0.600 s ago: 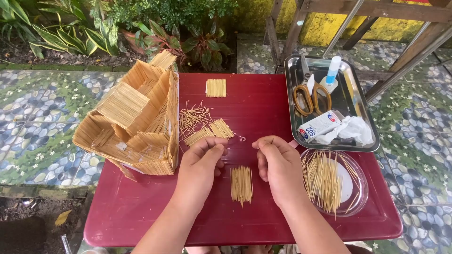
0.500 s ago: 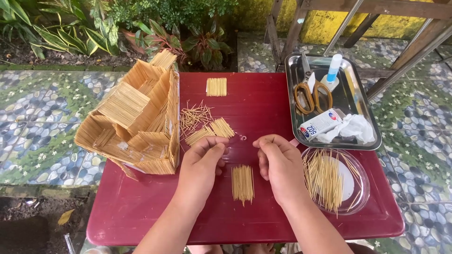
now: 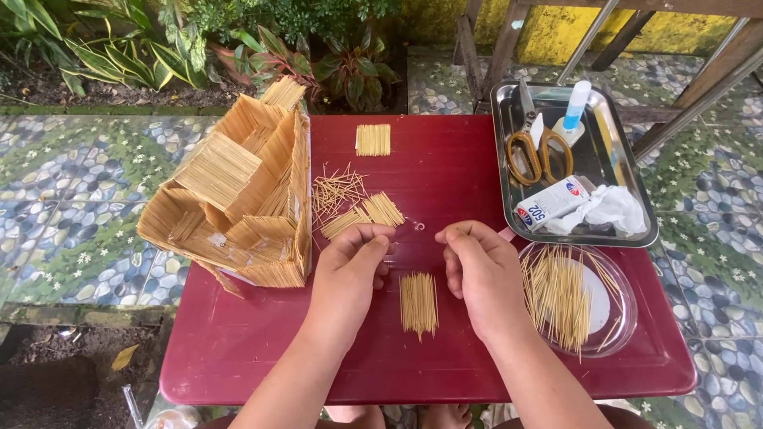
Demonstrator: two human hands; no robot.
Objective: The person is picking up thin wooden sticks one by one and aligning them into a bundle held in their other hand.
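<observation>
Head view: almost nothing differs from half a second back, the framing only drifts slightly and both hands stay put, so the work reads as paused mid-assembly. The left hand [image 3: 350, 266] and right hand [image 3: 481, 274] hover either side of the toothpick panel [image 3: 418, 303], which lies flat on the red table [image 3: 445, 175] at 6 o'clock from centre; fingers of both curl narrow, and whether they pinch a pick I cannot tell. Counted: four flat panels, one at 12 o'clock [image 3: 373, 140], two overlapping at 10 o'clock [image 3: 366, 216], one between the hands; one toothpick house [image 3: 238, 195] at 9 o'clock; one clear dish [image 3: 616, 298] of loose picks at 4 o'clock; one metal tray [image 3: 509, 159] at 2 o'clock with one scissors [image 3: 536, 155] and one glue bottle [image 3: 574, 107]
</observation>
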